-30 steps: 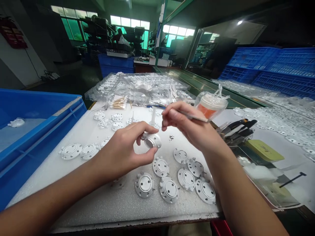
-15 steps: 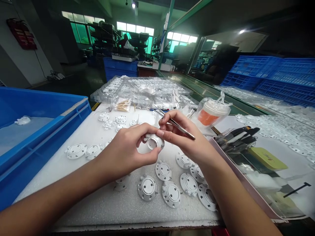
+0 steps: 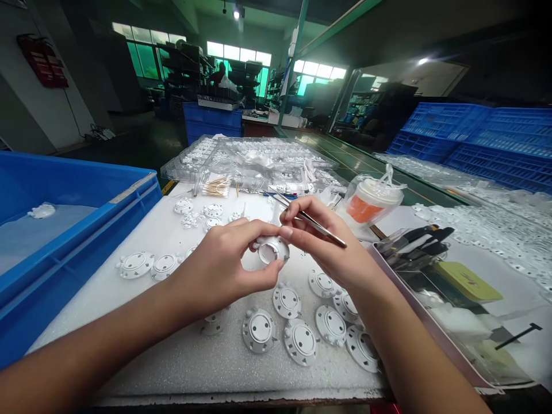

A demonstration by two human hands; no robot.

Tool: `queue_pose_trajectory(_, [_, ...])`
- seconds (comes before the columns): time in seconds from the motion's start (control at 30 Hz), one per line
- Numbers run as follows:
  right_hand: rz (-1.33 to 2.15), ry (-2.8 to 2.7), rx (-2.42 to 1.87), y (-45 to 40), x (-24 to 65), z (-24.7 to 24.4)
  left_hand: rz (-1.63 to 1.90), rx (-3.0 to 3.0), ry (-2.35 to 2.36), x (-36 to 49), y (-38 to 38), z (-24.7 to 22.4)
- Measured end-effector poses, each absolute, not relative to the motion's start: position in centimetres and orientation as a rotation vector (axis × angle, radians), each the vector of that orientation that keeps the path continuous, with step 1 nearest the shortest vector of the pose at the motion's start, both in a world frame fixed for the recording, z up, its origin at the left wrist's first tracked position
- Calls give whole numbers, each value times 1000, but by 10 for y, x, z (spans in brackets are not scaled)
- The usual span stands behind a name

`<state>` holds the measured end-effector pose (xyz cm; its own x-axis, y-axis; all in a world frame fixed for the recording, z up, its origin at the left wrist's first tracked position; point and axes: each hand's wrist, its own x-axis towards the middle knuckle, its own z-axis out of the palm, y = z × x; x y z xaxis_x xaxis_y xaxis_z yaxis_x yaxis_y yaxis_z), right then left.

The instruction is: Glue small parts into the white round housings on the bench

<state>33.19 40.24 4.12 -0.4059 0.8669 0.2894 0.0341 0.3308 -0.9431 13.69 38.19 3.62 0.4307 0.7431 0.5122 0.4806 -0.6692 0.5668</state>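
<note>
Between thumb and fingers, my left hand (image 3: 235, 256) grips a small white round plastic part (image 3: 271, 251), its hollow side turned toward me. My right hand (image 3: 317, 230) is closed around metal tweezers (image 3: 317, 223), which lie slantwise across it with the tips pointing up and left. The right thumb and fingertips meet at the top edge of the white part, beside the left index finger; whether they pinch a tiny piece there I cannot tell. Several similar white discs (image 3: 301, 341) with two dark holes lie on the white foam sheet (image 3: 172, 356) below and beside my hands.
A blue crate (image 3: 81, 230) stands at the left. To the right are an organizer box (image 3: 425, 328) with tools and a yellow-green case (image 3: 468, 280), and a bagged cup (image 3: 368, 198). Cotton swabs (image 3: 216, 186) and clear trays (image 3: 259, 152) of white parts lie behind.
The white part has tipped slightly, so more of its hollow shows. My right hand and the tweezers have shifted a little right. The whole view has moved slightly.
</note>
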Motion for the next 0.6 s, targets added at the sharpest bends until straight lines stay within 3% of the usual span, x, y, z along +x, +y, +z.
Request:
queue_pose_trajectory(0.33, [1159,-1713,-796,403,331,41,1150,2431,1014,136,384,31])
queue_pose_trajectory(0.6, [896,-1560,-668,405,329,42,1763,2045,1270,104,399,65])
